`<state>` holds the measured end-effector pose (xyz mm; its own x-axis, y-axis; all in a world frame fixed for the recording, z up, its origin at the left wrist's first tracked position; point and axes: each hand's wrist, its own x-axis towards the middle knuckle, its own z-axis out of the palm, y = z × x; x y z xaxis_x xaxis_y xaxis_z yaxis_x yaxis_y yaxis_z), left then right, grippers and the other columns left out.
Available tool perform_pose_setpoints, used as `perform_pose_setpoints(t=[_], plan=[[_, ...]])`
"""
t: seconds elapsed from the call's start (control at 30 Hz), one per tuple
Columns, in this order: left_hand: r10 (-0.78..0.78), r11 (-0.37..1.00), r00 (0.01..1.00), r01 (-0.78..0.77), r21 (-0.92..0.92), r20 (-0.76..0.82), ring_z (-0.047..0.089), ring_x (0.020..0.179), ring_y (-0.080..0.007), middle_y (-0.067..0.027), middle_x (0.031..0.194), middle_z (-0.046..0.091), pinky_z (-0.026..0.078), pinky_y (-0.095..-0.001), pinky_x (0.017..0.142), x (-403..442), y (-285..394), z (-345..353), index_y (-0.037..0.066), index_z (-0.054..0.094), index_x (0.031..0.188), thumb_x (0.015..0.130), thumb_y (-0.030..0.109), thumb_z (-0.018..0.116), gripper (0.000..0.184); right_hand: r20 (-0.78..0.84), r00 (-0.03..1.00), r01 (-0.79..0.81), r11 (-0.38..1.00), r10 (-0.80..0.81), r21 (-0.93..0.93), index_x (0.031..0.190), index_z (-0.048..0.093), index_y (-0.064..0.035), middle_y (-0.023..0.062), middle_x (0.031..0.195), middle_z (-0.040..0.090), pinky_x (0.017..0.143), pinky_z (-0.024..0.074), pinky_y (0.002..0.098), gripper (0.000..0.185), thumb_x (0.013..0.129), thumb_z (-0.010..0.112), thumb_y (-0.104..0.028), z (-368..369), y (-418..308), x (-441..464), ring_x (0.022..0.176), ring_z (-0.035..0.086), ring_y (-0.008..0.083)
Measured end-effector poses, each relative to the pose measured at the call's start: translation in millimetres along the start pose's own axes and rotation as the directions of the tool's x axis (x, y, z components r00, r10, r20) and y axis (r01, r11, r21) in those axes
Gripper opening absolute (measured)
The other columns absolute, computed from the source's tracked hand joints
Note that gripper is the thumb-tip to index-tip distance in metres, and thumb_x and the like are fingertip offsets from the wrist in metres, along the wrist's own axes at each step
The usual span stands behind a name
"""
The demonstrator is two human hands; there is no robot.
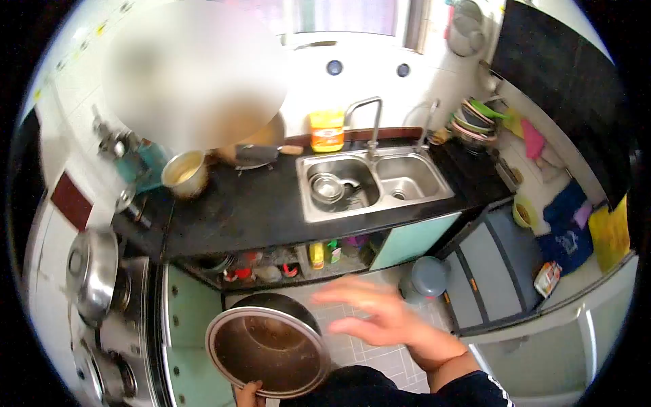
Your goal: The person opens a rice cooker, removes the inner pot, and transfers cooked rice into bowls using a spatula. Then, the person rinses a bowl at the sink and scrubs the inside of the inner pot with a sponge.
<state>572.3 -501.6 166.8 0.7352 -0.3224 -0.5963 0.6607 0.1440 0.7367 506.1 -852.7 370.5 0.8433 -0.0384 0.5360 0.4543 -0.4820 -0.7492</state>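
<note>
My left hand (pixel 249 393) grips the lower rim of a large cooking pot (pixel 268 349) with a dark inside and a pale rim. The pot is tipped so its mouth faces me, and some brownish marks show on its bottom. Only part of that hand is visible. To the right of the pot, my right hand (pixel 369 308) hangs in the air over the floor, somewhat blurred, with thumb and fingers apart and nothing between them.
A double steel sink (pixel 308 211) holds metal bowls (pixel 327 188) in its left basin. On the black counter (pixel 230 220) stand a small pot (pixel 185 175) and a yellow-orange bottle (pixel 327 131). Lidded pots (pixel 95 275) sit at the left stove. A grey bin (pixel 427 277) stands on the floor.
</note>
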Motion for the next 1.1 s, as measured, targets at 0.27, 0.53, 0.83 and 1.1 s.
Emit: perform_pose_setpoints(t=[0.27,0.53,0.83,1.1], plan=[[-0.095,0.995,0.974,0.09,0.03,0.208,0.055,0.1,-0.0225,-0.0107,0.104,0.06,0.044,-0.0359,0.091,129.9,40.0,31.3,-0.004,0.058,0.102,0.075,0.005,0.055,0.028,-0.166,0.751,0.59,0.762,-0.639,-0.267,0.111,0.054,0.0003,0.0182,0.105,0.058,0.085,0.0437,0.0364,0.034,0.081,0.061,-0.014,-105.5,-90.8,56.6,0.097,0.055,0.0283],[-0.212,0.975,0.947,0.188,0.118,0.242,0.055,0.1,-0.0236,-0.0107,0.108,0.058,0.046,-0.0376,0.09,194.6,113.2,131.4,-0.003,0.052,0.113,0.075,0.002,0.055,0.038,-0.172,0.674,0.535,0.635,-0.718,-0.557,0.11,0.054,0.0015,0.0168,0.102,0.058,0.082,0.0439,0.035,0.031,0.083,0.056,-0.013,-123.0,-59.5,91.8,0.094,0.055,0.0259],[-0.233,0.963,0.959,0.206,0.172,0.16,0.058,0.093,-0.0231,-0.0102,0.1,0.06,0.049,-0.0371,0.084,275.5,120.7,197.3,-0.001,0.056,0.107,0.07,0.002,0.057,0.037,-0.157,0.543,0.504,0.47,-0.825,-0.725,0.109,0.053,0.0028,0.0152,0.1,0.059,0.079,0.044,0.0334,0.028,0.085,0.052,-0.013,-183.2,-9.1,108.7,0.091,0.055,0.0233],[-0.081,0.996,0.994,0.079,0.033,0.067,0.061,0.066,-0.0265,-0.0152,0.081,0.053,0.056,-0.0387,0.056,279.8,113.2,349.3,-0.005,0.042,0.107,0.071,-0.005,0.047,0.036,-0.055,0.291,0.078,0.081,-0.955,-0.994,0.107,0.053,0.004,0.0138,0.098,0.059,0.076,0.0442,0.0319,0.027,0.087,0.048,-0.012,-273.0,93.9,99.4,0.088,0.055,0.0209]])
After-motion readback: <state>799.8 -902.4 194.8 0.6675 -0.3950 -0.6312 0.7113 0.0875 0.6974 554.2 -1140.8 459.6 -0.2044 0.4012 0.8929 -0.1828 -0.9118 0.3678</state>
